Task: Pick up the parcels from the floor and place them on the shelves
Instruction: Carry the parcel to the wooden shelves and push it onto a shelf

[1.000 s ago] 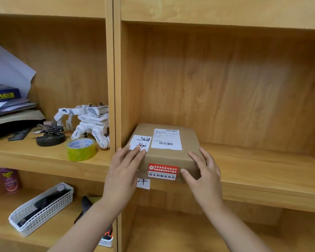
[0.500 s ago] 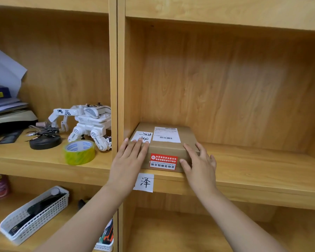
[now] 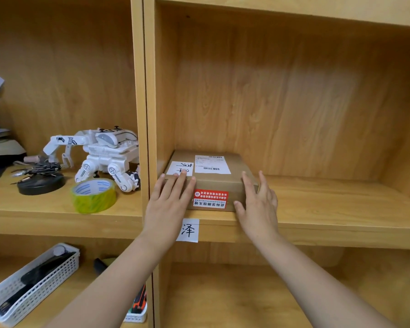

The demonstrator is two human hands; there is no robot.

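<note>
Head view: the parcel [image 3: 213,179] sits on the shelf [image 3: 329,204] in the right bay, tucked against the left wall, front face just back from the edge. Left hand [image 3: 168,204] lies flat, fingers together, on its front left corner. Right hand [image 3: 258,204] is open, fingers spread, against the right side. A white paper tag [image 3: 190,230] hangs on the shelf edge below.

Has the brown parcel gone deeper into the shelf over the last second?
Yes. The parcel has slid back from the shelf's front edge; it now sits wholly behind the paper tag it overhung earlier.
</note>
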